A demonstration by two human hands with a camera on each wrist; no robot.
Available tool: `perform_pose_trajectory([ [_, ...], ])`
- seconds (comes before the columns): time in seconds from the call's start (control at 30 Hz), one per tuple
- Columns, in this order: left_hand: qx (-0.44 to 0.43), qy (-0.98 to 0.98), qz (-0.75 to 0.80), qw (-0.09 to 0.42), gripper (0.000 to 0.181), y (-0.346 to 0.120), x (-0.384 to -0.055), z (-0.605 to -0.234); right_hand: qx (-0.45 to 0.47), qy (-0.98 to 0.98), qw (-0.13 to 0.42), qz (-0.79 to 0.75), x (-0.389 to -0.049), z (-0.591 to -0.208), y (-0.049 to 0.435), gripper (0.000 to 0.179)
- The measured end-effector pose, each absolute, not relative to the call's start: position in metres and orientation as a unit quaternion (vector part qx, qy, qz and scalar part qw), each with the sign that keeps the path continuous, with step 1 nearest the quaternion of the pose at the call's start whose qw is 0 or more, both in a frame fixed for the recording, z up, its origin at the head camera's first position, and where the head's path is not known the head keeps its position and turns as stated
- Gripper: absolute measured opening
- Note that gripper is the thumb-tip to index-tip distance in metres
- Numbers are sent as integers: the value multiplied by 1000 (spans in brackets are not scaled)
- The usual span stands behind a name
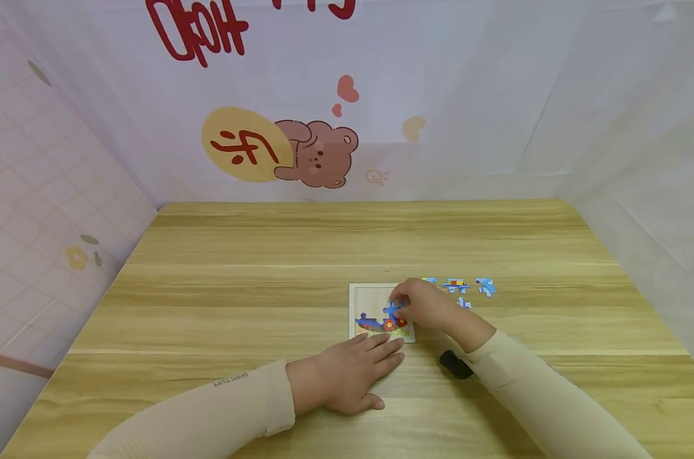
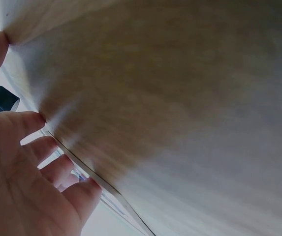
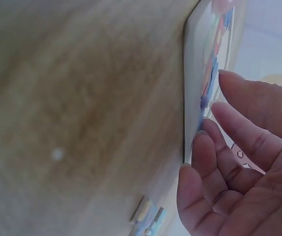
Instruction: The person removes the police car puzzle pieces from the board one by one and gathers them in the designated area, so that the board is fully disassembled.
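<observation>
A square wooden puzzle board (image 1: 352,299) lies on the table, its lower part filled with pieces picturing a blue and red vehicle with red and yellow wheels. My left hand (image 1: 353,375) lies flat with spread fingers; its fingertips touch the board's near edge, also seen in the left wrist view. My right hand (image 1: 430,307) bends over the board's right side. Its thumb and forefinger pinch a blue puzzle piece (image 1: 390,311) at the top of the filled part. In the right wrist view, the fingertips (image 3: 224,76) are close against the board, and the piece is partly hidden.
Loose puzzle pieces lie right of the board, among them a blue piece (image 1: 487,286), one with red and yellow (image 1: 455,284) and a smaller one (image 1: 464,303). A black object (image 1: 455,364) is by the right wrist. Printed cloth walls (image 1: 439,115) surround the wooden table (image 1: 238,287).
</observation>
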State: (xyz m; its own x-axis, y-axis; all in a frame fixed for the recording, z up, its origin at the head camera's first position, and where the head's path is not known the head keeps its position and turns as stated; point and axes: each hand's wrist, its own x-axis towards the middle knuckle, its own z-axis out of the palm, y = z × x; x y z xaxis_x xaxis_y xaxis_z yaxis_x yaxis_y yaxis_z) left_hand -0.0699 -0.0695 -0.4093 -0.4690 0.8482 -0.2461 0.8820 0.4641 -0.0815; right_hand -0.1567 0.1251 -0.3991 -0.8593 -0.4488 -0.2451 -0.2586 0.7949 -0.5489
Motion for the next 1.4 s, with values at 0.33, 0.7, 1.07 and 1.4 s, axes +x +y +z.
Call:
perform_pose_trajectory([
  [0.33, 507, 852, -97, 80, 72, -69, -70, -409, -210, 918, 186, -281, -160, -402, 126, 17],
  [0.7, 510, 851, -106, 68, 72, -69, -71, -410, -214, 916, 174, -291, -159, -398, 125, 15],
  [1.07, 509, 851, -101, 75, 71, -69, -70, -408, -225, 906, 181, -309, -159, -399, 125, 18],
  [1.4, 512, 850, -100, 71, 71, -69, -70, -406, -242, 903, 177, -307, -158, -398, 127, 18],
])
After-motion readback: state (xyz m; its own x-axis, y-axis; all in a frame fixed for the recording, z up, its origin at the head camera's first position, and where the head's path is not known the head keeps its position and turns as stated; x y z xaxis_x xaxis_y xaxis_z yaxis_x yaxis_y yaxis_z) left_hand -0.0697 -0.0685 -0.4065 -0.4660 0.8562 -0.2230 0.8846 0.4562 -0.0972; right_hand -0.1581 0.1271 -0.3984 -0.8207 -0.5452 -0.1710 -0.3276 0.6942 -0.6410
